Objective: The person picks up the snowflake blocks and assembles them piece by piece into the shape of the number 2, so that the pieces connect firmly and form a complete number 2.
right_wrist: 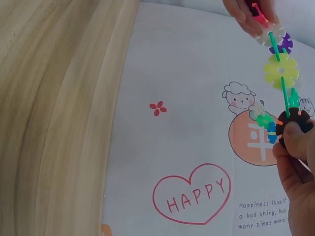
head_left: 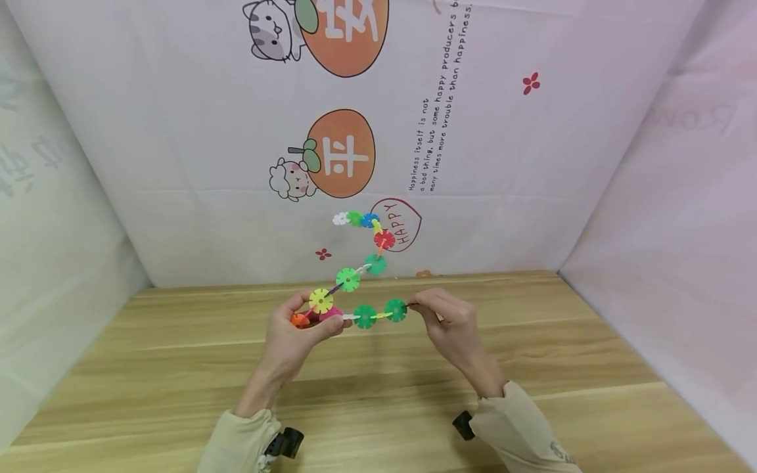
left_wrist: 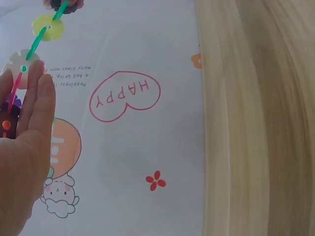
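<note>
A chain of colourful notched plastic discs hangs in the air between both hands in the head view. My left hand (head_left: 290,338) holds it around a pink disc (head_left: 328,314), with an orange disc (head_left: 300,320) and a yellow disc (head_left: 321,301) close to the fingers. From there the chain's upper part rises past a light green disc (head_left: 347,280) and a red disc (head_left: 384,239) to a white disc (head_left: 340,219) at its tip. Two green discs (head_left: 365,316) span toward my right hand (head_left: 452,325). Thumb and fingers there pinch a dark disc (right_wrist: 294,119) linked to a green one seen edge-on.
Below the hands lies a wood-grain tabletop (head_left: 378,401). A white printed cloth (head_left: 485,217) stands behind it, with more cloth (head_left: 668,263) on the right and left sides. Dark wrist devices (head_left: 292,442) show at both cuffs.
</note>
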Available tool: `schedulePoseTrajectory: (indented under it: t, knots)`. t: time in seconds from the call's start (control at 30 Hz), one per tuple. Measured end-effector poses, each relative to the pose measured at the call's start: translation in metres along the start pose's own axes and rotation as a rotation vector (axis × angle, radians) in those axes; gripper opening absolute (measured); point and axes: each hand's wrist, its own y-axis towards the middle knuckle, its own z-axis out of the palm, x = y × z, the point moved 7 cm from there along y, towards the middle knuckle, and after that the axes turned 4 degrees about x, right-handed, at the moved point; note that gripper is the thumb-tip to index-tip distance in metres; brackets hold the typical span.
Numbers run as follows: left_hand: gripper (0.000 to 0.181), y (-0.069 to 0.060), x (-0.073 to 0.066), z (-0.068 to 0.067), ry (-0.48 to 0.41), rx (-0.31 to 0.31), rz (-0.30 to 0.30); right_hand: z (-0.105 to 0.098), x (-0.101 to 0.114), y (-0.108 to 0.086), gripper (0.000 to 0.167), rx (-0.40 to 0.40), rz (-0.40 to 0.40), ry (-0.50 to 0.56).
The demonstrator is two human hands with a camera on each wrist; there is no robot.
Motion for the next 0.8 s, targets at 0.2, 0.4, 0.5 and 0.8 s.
schedulePoseTrajectory:
  t: [0.2,0.4,0.5,0.8]
  knots:
    - [0.033,0.001,-0.002,0.001,-0.055,-0.028,0.039,0.000,0.000,-0.001,0.023,-0.032,0.026,0.004]
    - [0.036,-0.001,-0.007,0.004,0.001,-0.027,0.050,0.004,0.002,-0.003,0.015,-0.027,0.009,-0.024]
    - [0.037,-0.001,-0.008,0.004,0.009,-0.039,0.041,0.006,0.002,-0.003,0.013,-0.018,0.005,-0.007]
    - [0.039,0.001,-0.003,0.005,0.010,0.008,0.021,-0.007,-0.003,0.004,0.021,-0.082,0.019,0.071]
